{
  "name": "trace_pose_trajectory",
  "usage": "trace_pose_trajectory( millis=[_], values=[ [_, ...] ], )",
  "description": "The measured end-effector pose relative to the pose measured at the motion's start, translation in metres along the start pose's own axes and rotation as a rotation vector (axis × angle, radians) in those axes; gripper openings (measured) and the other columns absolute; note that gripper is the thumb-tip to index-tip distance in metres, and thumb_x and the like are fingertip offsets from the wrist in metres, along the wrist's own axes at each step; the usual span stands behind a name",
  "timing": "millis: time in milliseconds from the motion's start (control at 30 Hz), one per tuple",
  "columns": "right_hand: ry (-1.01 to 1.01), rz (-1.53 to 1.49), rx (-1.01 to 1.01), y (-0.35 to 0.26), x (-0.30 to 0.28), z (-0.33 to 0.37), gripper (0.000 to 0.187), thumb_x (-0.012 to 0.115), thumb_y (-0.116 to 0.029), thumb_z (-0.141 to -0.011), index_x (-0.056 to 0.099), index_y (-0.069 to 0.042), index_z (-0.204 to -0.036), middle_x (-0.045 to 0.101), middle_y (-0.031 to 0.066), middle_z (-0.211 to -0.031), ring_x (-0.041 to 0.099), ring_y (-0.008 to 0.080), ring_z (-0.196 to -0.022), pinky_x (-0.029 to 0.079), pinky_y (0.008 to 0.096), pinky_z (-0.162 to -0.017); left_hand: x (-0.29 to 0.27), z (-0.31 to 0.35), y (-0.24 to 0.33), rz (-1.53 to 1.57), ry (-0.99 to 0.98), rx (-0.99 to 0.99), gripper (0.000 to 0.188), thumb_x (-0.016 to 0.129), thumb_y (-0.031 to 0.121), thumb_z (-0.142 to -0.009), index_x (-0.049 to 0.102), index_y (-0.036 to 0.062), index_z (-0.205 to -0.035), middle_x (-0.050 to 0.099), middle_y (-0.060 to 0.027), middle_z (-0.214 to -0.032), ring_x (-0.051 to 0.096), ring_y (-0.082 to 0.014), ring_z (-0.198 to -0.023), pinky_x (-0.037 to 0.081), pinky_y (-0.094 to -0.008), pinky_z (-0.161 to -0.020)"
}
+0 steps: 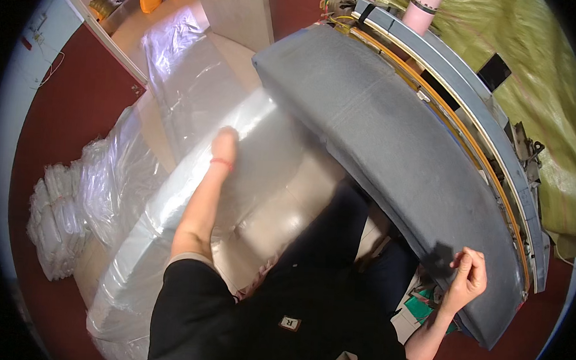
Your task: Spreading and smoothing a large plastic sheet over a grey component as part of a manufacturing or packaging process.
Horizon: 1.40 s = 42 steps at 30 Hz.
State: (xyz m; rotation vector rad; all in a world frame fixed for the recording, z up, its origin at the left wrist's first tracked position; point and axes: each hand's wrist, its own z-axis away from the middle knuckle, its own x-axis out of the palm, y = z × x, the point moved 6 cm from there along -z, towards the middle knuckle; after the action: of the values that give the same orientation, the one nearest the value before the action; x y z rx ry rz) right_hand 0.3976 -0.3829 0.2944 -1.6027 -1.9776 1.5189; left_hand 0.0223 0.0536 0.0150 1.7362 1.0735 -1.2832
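My left hand [224, 145], with a red band at its wrist, reaches over a long stack of clear plastic film [163, 206] on my left. It lies against the film's upper part; its fingers are smeared by motion, so their grip is hidden. My right hand [468, 275] is closed, fingers curled toward the thumb, above the near right end of a long grey cloth-covered bench top [394, 133]. Whatever it may hold is too small to make out. Its dark shadow falls on the cloth. Along the bench's far side runs a long machine bar [466, 82] with an amber strip.
A pink bottle [422, 11] stands behind the bar, and a dark phone [494, 72] lies on yellow-green woven sheeting [536, 43]. More clear film [189, 77] spreads toward the far left, with bundled plastic [55, 217] beside it. A metal clamp-like part [529, 150] juts out behind the bar.
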Motion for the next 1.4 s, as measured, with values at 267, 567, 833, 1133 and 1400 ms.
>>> trace_pose_trajectory(
  millis=[267,567,833,1133,1400],
  values=[
    [-0.565,-0.154,-0.037,0.006,0.123,0.017,0.012,0.061,0.002,-0.071,0.061,0.0,-0.083,0.057,0.0072,-0.073,0.054,0.0126,-0.06,0.042,0.0218,-0.053,-0.114,0.094,0.107,1.138,-0.201,-0.07,0.001,0.059,0.0,-0.074,0.06,0.0007,-0.073,0.059,-0.004,-0.075,0.055,-0.0101,-0.068,0.043,-0.0233,-0.061],
    [-0.716,-0.362,-0.232,0.009,0.217,0.047,0.031,0.065,-0.011,-0.07,0.057,-0.004,-0.099,0.058,0.0075,-0.095,0.055,0.0194,-0.079,0.045,0.0289,-0.072,-0.19,0.185,0.286,1.309,-0.198,0.653,0.006,0.063,0.002,-0.07,0.059,0.0034,-0.074,0.059,-0.0089,-0.08,0.057,-0.024,-0.073,0.046,-0.0305,-0.063],
    [-0.633,-0.724,0.484,0.069,0.138,0.065,0.013,0.046,-0.016,-0.088,0.05,-0.005,-0.08,0.048,-0.0035,-0.065,0.045,0.004,-0.061,0.039,0.0187,-0.055,-0.229,0.194,0.313,1.421,-0.667,0.962,0.011,0.063,0.006,-0.071,0.059,0.0019,-0.081,0.059,-0.0095,-0.084,0.058,-0.0238,-0.077,0.046,-0.0304,-0.066],
    [-0.424,-0.776,0.15,0.022,0.06,0.037,0.01,0.058,-0.004,-0.079,0.05,-0.001,-0.083,0.053,0.0021,-0.079,0.048,0.0056,-0.066,0.04,0.0201,-0.058,-0.267,0.111,0.346,0.898,-0.181,0.87,0.016,0.06,0.012,-0.075,0.058,-0.0004,-0.084,0.058,-0.0111,-0.087,0.055,-0.0268,-0.08,0.043,-0.0325,-0.07],
    [-1.044,-0.234,0.073,0.072,-0.026,0.088,0.021,0.071,-0.022,-0.067,0.062,-0.006,-0.078,0.061,0.0055,-0.067,0.058,0.0153,-0.06,0.044,0.0267,-0.056,-0.371,0.035,0.324,1.329,0.361,0.502,0.009,0.049,0.006,-0.084,0.056,0.0024,-0.08,0.046,0.0056,-0.066,0.034,-0.0011,-0.056,0.026,-0.0156,-0.05]
  ],
)
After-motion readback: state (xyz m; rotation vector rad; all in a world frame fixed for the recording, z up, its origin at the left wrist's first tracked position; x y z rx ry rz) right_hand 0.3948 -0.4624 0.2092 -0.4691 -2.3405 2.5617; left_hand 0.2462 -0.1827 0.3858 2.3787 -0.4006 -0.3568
